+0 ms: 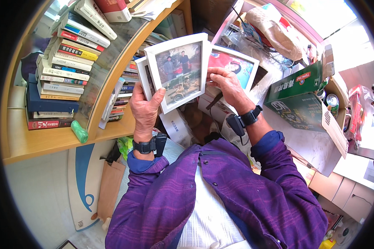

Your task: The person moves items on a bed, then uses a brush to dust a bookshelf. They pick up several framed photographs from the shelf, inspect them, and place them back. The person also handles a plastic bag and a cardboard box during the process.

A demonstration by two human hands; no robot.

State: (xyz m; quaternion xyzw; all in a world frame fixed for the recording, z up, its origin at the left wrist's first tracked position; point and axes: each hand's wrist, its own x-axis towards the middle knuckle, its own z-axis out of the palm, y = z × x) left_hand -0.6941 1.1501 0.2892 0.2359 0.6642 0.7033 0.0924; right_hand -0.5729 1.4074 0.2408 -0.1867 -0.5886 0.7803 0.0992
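A white picture frame (178,74) with two old photographs is raised in front of me, slightly tilted. My left hand (146,109) grips its lower left side, thumb on the front edge. A second white frame (142,67) shows behind it at the left, against the same hand. Right of these, another white frame (251,67) holds a colourful portrait photo, partly covered by my right hand (229,87). That hand's fingers are bent, tips at the front frame's right edge; whether they pinch a frame is hidden. Both wrists wear black straps with small boxes.
At left, a wooden bookcase (109,74) has stacked books (65,65) behind glass and a green roll (79,132) on its ledge. To the right stands an opened green beer carton (294,96) with cans (332,101). A straw hat (274,32) lies among clutter beyond.
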